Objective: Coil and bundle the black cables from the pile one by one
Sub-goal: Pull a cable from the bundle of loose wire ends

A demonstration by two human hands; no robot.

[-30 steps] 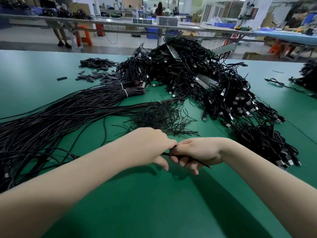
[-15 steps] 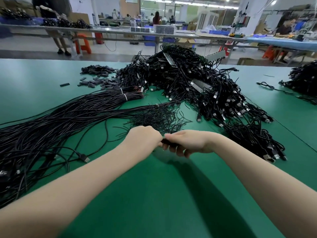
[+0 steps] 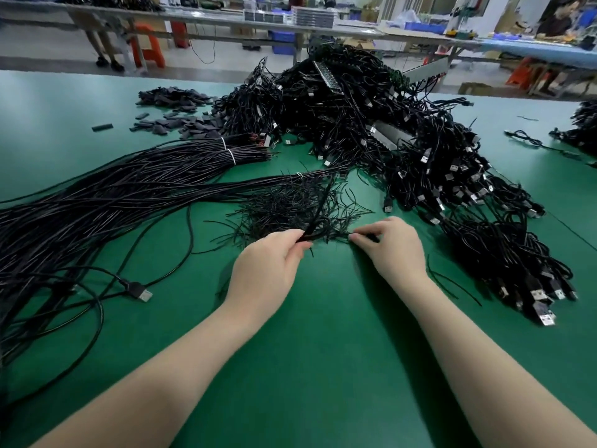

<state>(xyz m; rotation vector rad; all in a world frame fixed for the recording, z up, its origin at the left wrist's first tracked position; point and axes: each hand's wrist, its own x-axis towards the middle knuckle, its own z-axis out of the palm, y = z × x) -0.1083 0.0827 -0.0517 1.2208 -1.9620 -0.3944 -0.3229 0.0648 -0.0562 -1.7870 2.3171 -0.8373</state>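
Observation:
My left hand (image 3: 271, 263) grips a thin black bundle of cable (image 3: 318, 218) that rises from its fingers over the heap of short black twist ties (image 3: 290, 205). My right hand (image 3: 391, 244) pinches a single tie at the near edge of that heap, thumb and forefinger together. Long straight black cables (image 3: 106, 195), banded with white ties, stretch away to the left. A big tangled pile of coiled cables with USB plugs (image 3: 371, 124) lies behind and runs down the right side.
A loose USB plug (image 3: 139, 291) on a curved cable lies left of my left forearm. Dark flat pieces (image 3: 174, 108) are scattered at the back left. Another cable heap (image 3: 581, 127) sits far right. Bare green mat (image 3: 323, 367) lies between my arms. Workbenches and people stand beyond.
Both hands have moved forward to the twist-tie heap and come apart. The right hand let go of the bundle and now pinches a tie; the left still holds the bundle.

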